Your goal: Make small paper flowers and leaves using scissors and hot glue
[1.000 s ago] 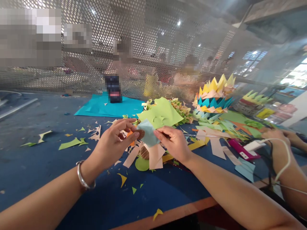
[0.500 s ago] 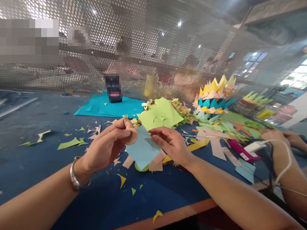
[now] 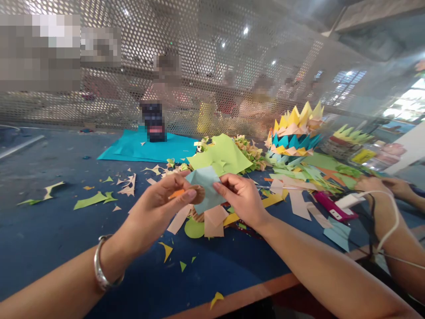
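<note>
Between the thumb and fingers of my left hand point(image 3: 161, 199) is a small round brown cardboard disc point(image 3: 198, 194) with a ridged look. My right hand point(image 3: 241, 195) pinches the right edge of a light blue paper piece point(image 3: 206, 177). The disc is in front of the lower left part of the paper, and I cannot tell whether they touch. Both are raised over the table. Below them lie a green round paper piece point(image 3: 194, 228), a peach paper square point(image 3: 214, 220) and another ridged brown piece point(image 3: 198, 215), partly covered.
A green sheet point(image 3: 221, 153) tops a heap of scraps. Behind lie teal sheets point(image 3: 133, 148) with a dark phone-like object point(image 3: 156, 128). At right stand a layered paper-point craft point(image 3: 295, 137), a magenta power strip point(image 3: 334, 206) with cables, and another person's hand point(image 3: 373, 190).
The right hand has lifted the light blue paper off the scraps, uncovering the pieces beneath. My left hand has moved right, bringing the disc in front of the paper.
</note>
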### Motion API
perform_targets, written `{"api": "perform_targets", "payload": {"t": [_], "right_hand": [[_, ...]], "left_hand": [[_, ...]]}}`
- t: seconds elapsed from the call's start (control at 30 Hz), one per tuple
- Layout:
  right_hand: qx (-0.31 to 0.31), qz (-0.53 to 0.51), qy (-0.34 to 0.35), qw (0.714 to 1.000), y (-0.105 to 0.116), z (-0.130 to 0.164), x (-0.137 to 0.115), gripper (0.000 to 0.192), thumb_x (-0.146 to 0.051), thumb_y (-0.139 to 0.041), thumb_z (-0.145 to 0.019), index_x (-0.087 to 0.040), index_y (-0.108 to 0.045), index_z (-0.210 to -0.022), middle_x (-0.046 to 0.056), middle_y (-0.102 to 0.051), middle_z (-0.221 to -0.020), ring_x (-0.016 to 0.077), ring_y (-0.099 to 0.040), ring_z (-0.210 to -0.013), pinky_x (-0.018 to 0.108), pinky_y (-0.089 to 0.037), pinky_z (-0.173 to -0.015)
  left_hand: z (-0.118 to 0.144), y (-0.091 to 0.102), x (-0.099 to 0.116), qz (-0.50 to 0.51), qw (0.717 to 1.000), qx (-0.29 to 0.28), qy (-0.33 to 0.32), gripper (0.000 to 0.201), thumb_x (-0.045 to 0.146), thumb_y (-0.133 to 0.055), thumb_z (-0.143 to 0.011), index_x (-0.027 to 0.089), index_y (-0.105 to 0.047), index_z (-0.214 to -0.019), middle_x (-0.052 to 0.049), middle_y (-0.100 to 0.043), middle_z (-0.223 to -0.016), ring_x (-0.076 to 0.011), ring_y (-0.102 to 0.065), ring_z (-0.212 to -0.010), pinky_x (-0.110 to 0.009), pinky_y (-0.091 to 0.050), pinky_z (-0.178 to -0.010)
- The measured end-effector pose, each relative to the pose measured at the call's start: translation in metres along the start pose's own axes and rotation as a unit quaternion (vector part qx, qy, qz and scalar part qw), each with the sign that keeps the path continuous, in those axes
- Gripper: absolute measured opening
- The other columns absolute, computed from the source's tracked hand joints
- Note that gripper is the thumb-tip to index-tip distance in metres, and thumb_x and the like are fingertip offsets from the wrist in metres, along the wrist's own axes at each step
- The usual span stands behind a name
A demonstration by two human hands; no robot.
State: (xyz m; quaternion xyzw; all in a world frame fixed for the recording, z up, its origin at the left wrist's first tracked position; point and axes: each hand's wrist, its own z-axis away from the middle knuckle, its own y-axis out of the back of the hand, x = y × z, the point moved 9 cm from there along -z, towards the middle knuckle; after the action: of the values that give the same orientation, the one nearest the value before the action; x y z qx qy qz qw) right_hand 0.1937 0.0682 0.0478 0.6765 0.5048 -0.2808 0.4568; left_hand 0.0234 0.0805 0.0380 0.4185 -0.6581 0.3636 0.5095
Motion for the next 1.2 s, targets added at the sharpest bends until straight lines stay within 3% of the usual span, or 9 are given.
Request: {"api": "perform_targets", "payload": {"t": [0.1, 0.27, 0.43, 0.53, 0.6, 0.7, 0.87, 1.0, 1.2], "right_hand": [[0.001, 0.014, 0.015, 1.0, -0.002, 0.003, -0.004, 0.031, -0.042, -0.065, -0.092, -0.019, -0.059, -0.073, -0.006, -0.044, -0.055, 0.0084, -0.04, -0.048, 0.021, -0.036, -0.045], [-0.007, 0.006, 0.012, 1.0, -0.004, 0.004, -0.003, 0.029, -0.039, -0.065, -0.092, -0.019, -0.058, -0.072, -0.006, -0.043, -0.056, 0.008, -0.038, -0.048, 0.021, -0.033, -0.044], [-0.018, 0.014, 0.017, 1.0, -0.006, 0.004, -0.003, 0.027, -0.035, -0.065, -0.092, -0.019, -0.057, -0.072, -0.006, -0.043, -0.056, 0.0075, -0.038, -0.049, 0.021, -0.035, -0.046], [0.002, 0.016, 0.026, 1.0, -0.003, 0.005, -0.005, 0.02, -0.034, -0.065, -0.092, -0.018, -0.062, -0.08, -0.005, -0.051, -0.06, 0.0087, -0.046, -0.051, 0.021, -0.04, -0.048], [0.031, 0.026, 0.045, 0.998, 0.002, 0.007, -0.01, 0.015, -0.031, -0.066, -0.092, -0.018, -0.065, -0.098, -0.001, -0.062, -0.072, 0.0106, -0.054, -0.057, 0.022, -0.045, -0.051], [0.052, 0.073, 0.107, 0.99, 0.005, 0.013, -0.023, 0.028, -0.026, -0.065, -0.093, -0.021, -0.062, -0.12, 0.003, -0.067, -0.093, 0.0114, -0.06, -0.064, 0.025, -0.051, -0.058], [-0.021, 0.17, 0.192, 0.966, -0.014, 0.02, -0.036, 0.019, -0.026, -0.063, -0.095, -0.024, -0.068, -0.113, 0.007, -0.062, -0.104, 0.0161, -0.063, -0.08, 0.029, -0.057, -0.067], [-0.037, 0.191, 0.188, 0.963, -0.018, 0.018, -0.031, 0.014, -0.029, -0.062, -0.096, -0.025, -0.071, -0.106, 0.007, -0.059, -0.101, 0.0225, -0.063, -0.098, 0.034, -0.059, -0.074], [-0.037, 0.193, 0.186, 0.963, -0.018, 0.017, -0.029, 0.013, -0.028, -0.063, -0.095, -0.025, -0.071, -0.105, 0.007, -0.059, -0.1, 0.024, -0.062, -0.102, 0.036, -0.059, -0.076]], "left_hand": [[0.003, -0.013, -0.018, 0.015, 0.998, -0.026, 0.054, 0.024, 0.034, -0.077, -0.081, 0.021, -0.059, -0.074, -0.002, -0.073, -0.075, -0.0202, -0.071, -0.08, -0.034, -0.054, -0.076], [0.001, -0.008, -0.026, 0.032, 0.997, 0.01, 0.066, 0.029, 0.029, -0.082, -0.073, 0.02, -0.055, -0.077, -0.002, -0.076, -0.077, -0.0168, -0.073, -0.075, -0.028, -0.055, -0.071], [0.003, -0.001, -0.022, 0.037, 0.997, 0.048, 0.054, 0.054, 0.028, -0.085, -0.071, 0.024, -0.045, -0.107, 0.002, -0.076, -0.074, -0.0214, -0.076, -0.071, -0.034, -0.059, -0.07], [0.005, 0.001, -0.02, 0.026, 0.996, 0.07, 0.054, 0.074, 0.027, -0.086, -0.07, 0.023, -0.039, -0.128, 0.004, -0.074, -0.07, -0.0236, -0.077, -0.071, -0.037, -0.06, -0.071], [0.005, -0.004, -0.022, 0.053, 0.995, 0.054, 0.071, 0.069, 0.028, -0.086, -0.07, 0.02, -0.047, -0.125, 0.001, -0.075, -0.073, -0.0229, -0.076, -0.071, -0.036, -0.061, -0.071], [0.004, -0.01, -0.028, 0.095, 0.99, 0.032, 0.104, 0.046, 0.029, -0.087, -0.069, 0.017, -0.062, -0.105, -0.002, -0.077, -0.078, -0.0202, -0.074, -0.07, -0.031, -0.061, -0.065], [0.004, -0.008, -0.035, 0.119, 0.983, 0.044, 0.132, 0.036, 0.026, -0.088, -0.07, 0.019, -0.069, -0.099, -0.004, -0.08, -0.088, -0.0199, -0.075, -0.077, -0.03, -0.061, -0.069], [0.004, -0.011, -0.034, 0.12, 0.984, 0.027, 0.129, 0.037, 0.026, -0.087, -0.071, 0.018, -0.07, -0.103, -0.006, -0.08, -0.093, -0.0206, -0.075, -0.078, -0.032, -0.061, -0.071], [0.003, -0.011, -0.034, 0.133, 0.983, 0.028, 0.123, 0.033, 0.023, -0.087, -0.069, 0.017, -0.071, -0.097, -0.005, -0.08, -0.092, -0.019, -0.074, -0.076, -0.03, -0.06, -0.071]]}}
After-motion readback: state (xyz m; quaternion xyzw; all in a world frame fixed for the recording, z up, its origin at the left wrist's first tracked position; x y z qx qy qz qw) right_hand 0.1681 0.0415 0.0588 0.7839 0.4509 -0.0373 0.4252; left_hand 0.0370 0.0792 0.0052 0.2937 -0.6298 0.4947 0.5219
